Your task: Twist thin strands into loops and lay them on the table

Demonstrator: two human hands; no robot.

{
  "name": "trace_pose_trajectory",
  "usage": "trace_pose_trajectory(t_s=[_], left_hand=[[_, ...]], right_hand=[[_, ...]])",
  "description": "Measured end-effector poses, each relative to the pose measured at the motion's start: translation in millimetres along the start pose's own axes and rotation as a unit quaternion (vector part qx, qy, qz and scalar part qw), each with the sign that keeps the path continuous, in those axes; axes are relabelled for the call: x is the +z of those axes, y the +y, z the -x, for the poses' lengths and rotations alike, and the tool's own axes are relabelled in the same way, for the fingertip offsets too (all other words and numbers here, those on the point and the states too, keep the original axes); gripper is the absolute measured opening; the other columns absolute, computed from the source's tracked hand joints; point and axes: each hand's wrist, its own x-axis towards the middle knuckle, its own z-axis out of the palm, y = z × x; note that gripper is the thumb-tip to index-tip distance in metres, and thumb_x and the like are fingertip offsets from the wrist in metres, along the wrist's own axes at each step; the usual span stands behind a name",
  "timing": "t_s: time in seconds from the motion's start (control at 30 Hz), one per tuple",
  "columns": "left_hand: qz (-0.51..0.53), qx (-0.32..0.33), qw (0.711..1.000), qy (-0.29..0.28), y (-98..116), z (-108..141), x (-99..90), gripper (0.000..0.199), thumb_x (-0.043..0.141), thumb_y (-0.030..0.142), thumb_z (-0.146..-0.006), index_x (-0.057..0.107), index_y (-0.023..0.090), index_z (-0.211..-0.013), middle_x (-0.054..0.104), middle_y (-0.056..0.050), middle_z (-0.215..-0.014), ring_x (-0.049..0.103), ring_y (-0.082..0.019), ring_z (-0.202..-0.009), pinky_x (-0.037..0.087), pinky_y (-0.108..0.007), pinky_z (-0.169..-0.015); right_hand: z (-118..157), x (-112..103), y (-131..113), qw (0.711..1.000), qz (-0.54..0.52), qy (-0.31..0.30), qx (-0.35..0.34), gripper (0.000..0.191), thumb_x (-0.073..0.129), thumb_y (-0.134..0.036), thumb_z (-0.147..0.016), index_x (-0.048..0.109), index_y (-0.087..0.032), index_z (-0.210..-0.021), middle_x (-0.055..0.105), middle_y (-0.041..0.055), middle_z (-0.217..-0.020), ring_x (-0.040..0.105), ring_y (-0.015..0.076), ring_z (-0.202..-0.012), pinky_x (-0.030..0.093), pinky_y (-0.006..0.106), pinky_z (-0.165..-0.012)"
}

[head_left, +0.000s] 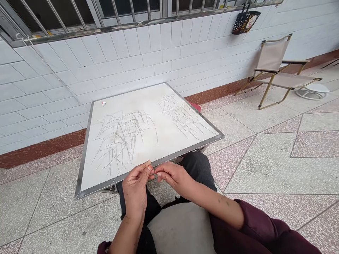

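Note:
My left hand (136,187) is closed in a pinch on a thin wire (114,181), whose pale end sticks out to the lower left past the table edge. A tan wrap or patch (148,163) shows at a fingertip of that hand. Close against it, my right hand (172,176) pinches at the same spot, thumb and fingertips pressed together; the wire between the fingers is mostly hidden. On the white table (148,95) lie a tangled spread of bent thin wires (124,130) at left and several wires with looped ends (182,116) at right.
A small red-and-white object (103,103) sits near the table's far left corner. The tiled wall (148,56) with a barred window stands behind. A folding chair (275,67) and a round white stool (312,91) are at right; a dotted bag (245,23) hangs from the sill.

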Motion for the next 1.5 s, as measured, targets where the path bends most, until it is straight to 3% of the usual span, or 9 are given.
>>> trace_pose_trajectory(t_s=[0.17,0.37,0.7,0.97,1.3,1.5], left_hand=[[-0.011,0.003,1.0,-0.006,0.1,0.4,-1.0,0.026,0.085,0.031,-0.066,0.079,0.018,-0.087,0.073,-0.001,-0.075,0.065,-0.012,-0.063,0.057,-0.025,-0.064],[-0.007,-0.007,1.0,0.005,0.9,2.5,1.1,0.026,0.085,0.032,-0.066,0.079,0.018,-0.086,0.074,-0.002,-0.077,0.067,-0.014,-0.065,0.058,-0.028,-0.067],[-0.002,-0.007,1.0,0.011,-9.8,3.1,-1.2,0.027,0.085,0.032,-0.068,0.079,0.019,-0.091,0.076,-0.002,-0.078,0.069,-0.014,-0.07,0.056,-0.029,-0.079],[0.016,-0.008,0.999,0.033,-1.2,2.1,-3.7,0.029,0.085,0.032,-0.066,0.079,0.017,-0.089,0.076,-0.003,-0.078,0.069,-0.014,-0.068,0.057,-0.03,-0.076],[0.04,0.011,0.997,0.07,6.3,-3.7,-12.8,0.027,0.088,0.029,-0.062,0.079,0.016,-0.084,0.075,-0.003,-0.077,0.068,-0.012,-0.066,0.058,-0.027,-0.07],[0.058,0.024,0.993,0.096,12.2,-10.2,-19.4,0.026,0.089,0.027,-0.059,0.079,0.014,-0.079,0.076,-0.005,-0.081,0.067,-0.012,-0.064,0.058,-0.028,-0.067]], right_hand=[[2.2,4.4,2.7,0.992,0.115,0.0,-0.049,0.017,0.045,-0.021,-0.101,0.062,-0.02,-0.105,0.069,0.0039,-0.084,0.061,0.0173,-0.082,0.05,0.028,-0.076],[2.1,10.1,10.0,0.974,0.213,0.029,-0.077,0.017,0.045,-0.016,-0.097,0.062,-0.019,-0.099,0.067,0.0043,-0.079,0.062,0.0165,-0.071,0.047,0.025,-0.065],[2.7,12.3,10.4,0.98,0.188,0.041,-0.044,0.018,0.046,-0.012,-0.093,0.062,-0.02,-0.089,0.066,0.0018,-0.074,0.059,0.0135,-0.066,0.042,0.022,-0.063],[6.7,11.5,7.0,0.99,0.133,0.036,-0.022,0.018,0.044,-0.024,-0.1,0.061,-0.021,-0.097,0.067,0.0009,-0.077,0.062,0.0146,-0.07,0.046,0.025,-0.068],[14.6,10.7,10.0,0.991,0.13,0.019,-0.009,0.014,0.042,-0.022,-0.101,0.056,-0.021,-0.1,0.066,0.0008,-0.077,0.063,0.0156,-0.072,0.048,0.027,-0.07],[25.3,3.6,18.2,0.998,0.042,-0.031,0.017,0.018,0.035,-0.023,-0.102,0.053,-0.021,-0.104,0.066,-0.0001,-0.078,0.061,0.0141,-0.069,0.049,0.026,-0.066]])
